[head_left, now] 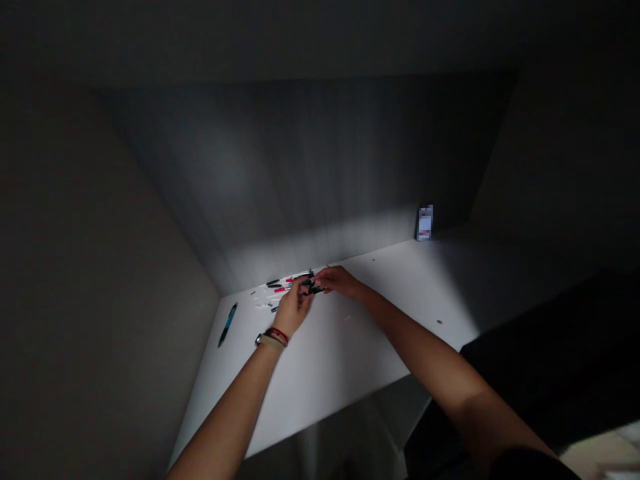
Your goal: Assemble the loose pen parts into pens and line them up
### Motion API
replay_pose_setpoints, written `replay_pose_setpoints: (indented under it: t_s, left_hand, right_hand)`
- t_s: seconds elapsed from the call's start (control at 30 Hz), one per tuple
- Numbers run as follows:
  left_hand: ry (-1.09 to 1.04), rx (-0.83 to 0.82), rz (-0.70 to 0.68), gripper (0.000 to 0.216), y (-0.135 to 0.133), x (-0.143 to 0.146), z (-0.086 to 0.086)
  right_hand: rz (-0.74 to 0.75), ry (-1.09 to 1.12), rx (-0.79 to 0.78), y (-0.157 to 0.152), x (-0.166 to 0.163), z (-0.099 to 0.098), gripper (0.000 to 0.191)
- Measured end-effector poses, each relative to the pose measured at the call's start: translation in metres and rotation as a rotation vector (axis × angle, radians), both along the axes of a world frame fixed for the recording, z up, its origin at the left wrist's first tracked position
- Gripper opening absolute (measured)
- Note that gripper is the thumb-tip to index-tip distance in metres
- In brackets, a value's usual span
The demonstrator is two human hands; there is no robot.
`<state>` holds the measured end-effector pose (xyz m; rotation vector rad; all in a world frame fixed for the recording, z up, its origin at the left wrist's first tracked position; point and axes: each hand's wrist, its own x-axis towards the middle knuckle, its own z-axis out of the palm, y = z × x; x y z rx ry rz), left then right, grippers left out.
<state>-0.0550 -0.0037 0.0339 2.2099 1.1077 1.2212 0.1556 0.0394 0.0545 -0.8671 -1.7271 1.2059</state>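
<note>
My left hand [294, 308] and my right hand [340, 281] meet over a scatter of small pen parts [280, 287] at the back of a white desk [350, 347]. Both hands have their fingers pinched together on a small black piece [313, 288] held between them. The parts are black, red and white, too small to tell apart. My left wrist carries a watch and red and black bands [273, 337].
A blue and black pen [228, 324] lies alone at the desk's left side. A small box or card [425, 222] stands against the back wall at the right. Grey walls close in the desk on the left and back. A dark surface lies at the right.
</note>
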Motion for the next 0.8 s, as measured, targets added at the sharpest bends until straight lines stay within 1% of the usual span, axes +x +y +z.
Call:
replay_pose_setpoints:
  t_s: [0.1,0.2,0.4,0.43,0.5,0.57,0.63,0.7,0.8]
  left_hand:
    - [-0.039,-0.015,-0.031,0.049,0.001,0.001,-0.002]
    - [-0.046,-0.025,-0.061,0.051,0.002,0.001,-0.004]
    - [-0.05,-0.015,-0.02,0.051,-0.001,0.002,-0.002]
    - [-0.059,-0.014,-0.006,0.051,-0.001,0.002,-0.002]
    - [-0.092,-0.014,0.032,0.048,0.0,0.001,-0.002]
    - [-0.128,-0.012,0.079,0.041,0.002,-0.001,-0.003]
    - [-0.146,-0.007,0.124,0.034,0.005,-0.003,-0.004]
    - [-0.163,-0.008,0.165,0.03,0.008,-0.005,-0.005]
    - [-0.216,-0.026,0.197,0.03,0.01,-0.006,-0.007]
  right_hand:
    - [0.021,-0.027,0.019,-0.002,-0.007,-0.002,0.046]
    - [0.013,-0.066,0.076,-0.002,-0.009,-0.003,0.047]
    - [0.031,-0.121,0.231,-0.001,-0.009,-0.003,0.042]
    - [0.012,-0.12,0.24,-0.001,-0.009,-0.003,0.043]
    - [-0.084,-0.145,0.259,0.001,-0.007,-0.003,0.043]
    - [-0.212,-0.239,0.308,0.003,-0.003,-0.003,0.029]
    - [-0.275,-0.388,0.371,0.005,0.0,-0.006,0.014]
    - [-0.251,-0.518,0.415,0.007,0.002,-0.01,0.011]
    - [-0.203,-0.621,0.423,0.008,0.003,-0.018,0.009]
